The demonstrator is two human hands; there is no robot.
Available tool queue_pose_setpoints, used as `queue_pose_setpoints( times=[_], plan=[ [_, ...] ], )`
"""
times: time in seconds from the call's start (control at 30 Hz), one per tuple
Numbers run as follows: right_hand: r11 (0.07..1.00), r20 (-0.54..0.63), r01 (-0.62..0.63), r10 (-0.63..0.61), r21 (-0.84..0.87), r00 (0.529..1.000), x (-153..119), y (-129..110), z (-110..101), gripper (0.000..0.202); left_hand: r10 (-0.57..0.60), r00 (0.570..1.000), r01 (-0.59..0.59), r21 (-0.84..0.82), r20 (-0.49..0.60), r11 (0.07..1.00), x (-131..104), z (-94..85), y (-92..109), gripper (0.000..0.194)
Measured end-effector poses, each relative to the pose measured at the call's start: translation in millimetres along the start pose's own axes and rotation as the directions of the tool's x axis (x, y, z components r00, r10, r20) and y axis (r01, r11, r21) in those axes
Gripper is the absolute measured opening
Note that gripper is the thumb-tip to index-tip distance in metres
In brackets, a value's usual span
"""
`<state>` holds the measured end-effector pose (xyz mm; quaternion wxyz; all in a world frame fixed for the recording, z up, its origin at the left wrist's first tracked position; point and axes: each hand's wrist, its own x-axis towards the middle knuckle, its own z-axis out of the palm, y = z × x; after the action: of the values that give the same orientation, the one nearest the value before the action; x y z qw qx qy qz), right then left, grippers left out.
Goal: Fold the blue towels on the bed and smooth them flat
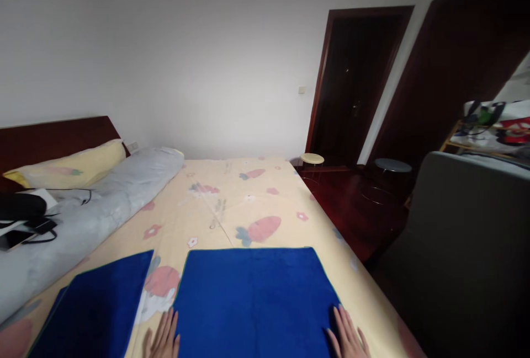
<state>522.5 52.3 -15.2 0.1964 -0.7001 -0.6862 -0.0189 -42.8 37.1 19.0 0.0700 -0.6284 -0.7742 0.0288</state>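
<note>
- Wide bed (248, 192) under a cream sheet printed with strawberries, filling centre frame.
- Square blue terry towel (254, 303) at lower centre, lying flat; another blue towel (97, 308) lower left, apart.
- Best smoothed outward, edges kept square.
- Left hand (162, 340) flat at its lower-left edge, right hand (348, 338) on its lower-right corner: grip open, fingers spread, holding nothing.

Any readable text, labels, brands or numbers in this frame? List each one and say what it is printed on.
None can be read.
The bags on the shelf at the far right carry coloured print, too blurred to read.
The two blue towels, left and right, and the patterned bedsheet bear no lettering.
The left hand and right hand cover no text.
</note>
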Motion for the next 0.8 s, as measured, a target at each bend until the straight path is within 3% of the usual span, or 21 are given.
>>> queue_pose_setpoints(
  times=[0.13,0.23,0.33,0.4,0.43,0.5,0.6,0.7,0.8],
  plan=[
    [0.963,0.054,0.235,-0.243,0.132,0.968,28,-95,3,0.064,0.166,0.986,-0.165,-0.15,-0.004,0.975,15,-16.0,74,0.053],
    [0.87,0.155,0.408,-0.46,0.277,0.874,56,-162,13,0.06,0.336,0.941,-0.33,-0.276,-0.026,0.903,33,-27.9,143,0.054],
    [0.772,0.214,0.502,-0.606,0.39,0.766,81,-200,25,0.068,0.47,0.883,-0.444,-0.342,-0.007,0.828,53,-36.1,194,0.055],
    [0.754,0.255,0.503,-0.631,0.422,0.733,95,-202,30,0.069,0.502,0.864,-0.462,-0.351,0.028,0.815,65,-38.8,205,0.054],
    [0.775,0.277,0.477,-0.606,0.414,0.745,100,-195,31,0.066,0.497,0.866,-0.453,-0.346,0.047,0.822,70,-39.2,201,0.054],
    [0.865,0.313,0.369,-0.474,0.339,0.823,107,-166,28,0.06,0.443,0.893,-0.4,-0.319,0.072,0.859,77,-37.2,178,0.054],
    [0.982,0.288,0.116,-0.155,0.148,0.945,108,-93,19,0.061,0.267,0.961,-0.243,-0.243,0.071,0.939,82,-26.6,110,0.053],
    [0.999,0.239,0.007,-0.019,0.048,0.971,99,-18,13,0.064,0.175,0.983,-0.164,-0.154,0.061,0.974,82,-11.2,34,0.055],
    [1.0,0.202,-0.018,0.016,0.007,0.979,92,14,14,0.066,0.207,0.978,-0.204,-0.105,0.019,0.973,82,0.9,-11,0.055]
  ],
)
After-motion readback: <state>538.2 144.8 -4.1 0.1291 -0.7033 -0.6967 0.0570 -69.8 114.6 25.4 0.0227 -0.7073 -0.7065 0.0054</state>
